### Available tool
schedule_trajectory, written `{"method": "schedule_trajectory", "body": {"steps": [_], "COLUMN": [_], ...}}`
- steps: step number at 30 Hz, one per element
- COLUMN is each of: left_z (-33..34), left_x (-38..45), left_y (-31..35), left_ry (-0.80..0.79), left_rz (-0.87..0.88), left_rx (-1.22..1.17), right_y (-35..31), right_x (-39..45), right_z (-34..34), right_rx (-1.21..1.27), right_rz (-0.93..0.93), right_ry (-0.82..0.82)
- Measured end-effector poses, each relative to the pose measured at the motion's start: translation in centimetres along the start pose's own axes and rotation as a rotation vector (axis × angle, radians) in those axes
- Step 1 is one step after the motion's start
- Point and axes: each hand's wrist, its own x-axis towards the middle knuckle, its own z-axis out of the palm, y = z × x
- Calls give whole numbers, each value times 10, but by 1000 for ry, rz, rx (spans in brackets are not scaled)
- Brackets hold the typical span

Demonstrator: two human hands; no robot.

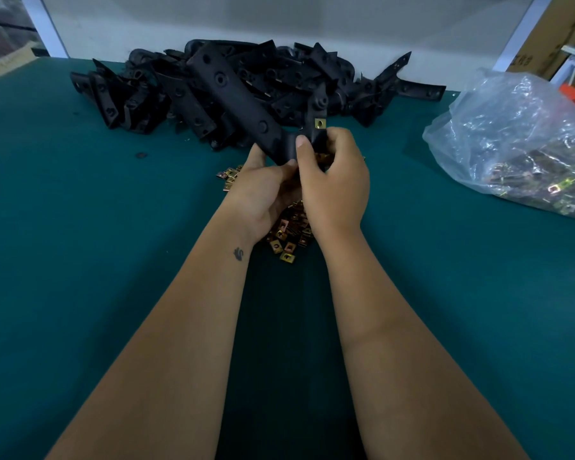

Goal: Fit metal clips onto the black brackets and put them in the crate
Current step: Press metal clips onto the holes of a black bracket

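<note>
Both hands hold one long black bracket (233, 94) up over the green table. My left hand (263, 190) grips its bent lower end from below. My right hand (332, 180) curls round the bracket's short upright arm, thumb on the bend. A brass-coloured metal clip (319, 123) sits on that upright arm just above my right fingers. Under my hands lies a heap of loose metal clips (287, 237). No crate is in view.
A big pile of black brackets (166, 88) lies at the back of the green table (97, 227), against the white wall. A clear plastic bag (518, 137) with more clips sits at the right. Cardboard boxes (551, 38) stand beyond the right corner.
</note>
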Motion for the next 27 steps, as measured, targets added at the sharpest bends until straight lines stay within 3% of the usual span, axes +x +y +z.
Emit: {"method": "schedule_trajectory", "body": {"steps": [13, 19, 23, 27], "left_z": [2, -4, -7, -12], "left_x": [-1, 1, 3, 4], "left_y": [0, 1, 3, 5], "left_ry": [2, 49, 94, 185], "left_rz": [-8, 40, 37, 182], "left_rx": [48, -169, -149, -177], "right_y": [-1, -5, -6, -6], "right_x": [-1, -4, -4, -2], "right_z": [-1, 2, 3, 1], "right_rx": [53, 141, 157, 310], "right_rz": [28, 44, 15, 114], "right_ry": [21, -86, -79, -56]}}
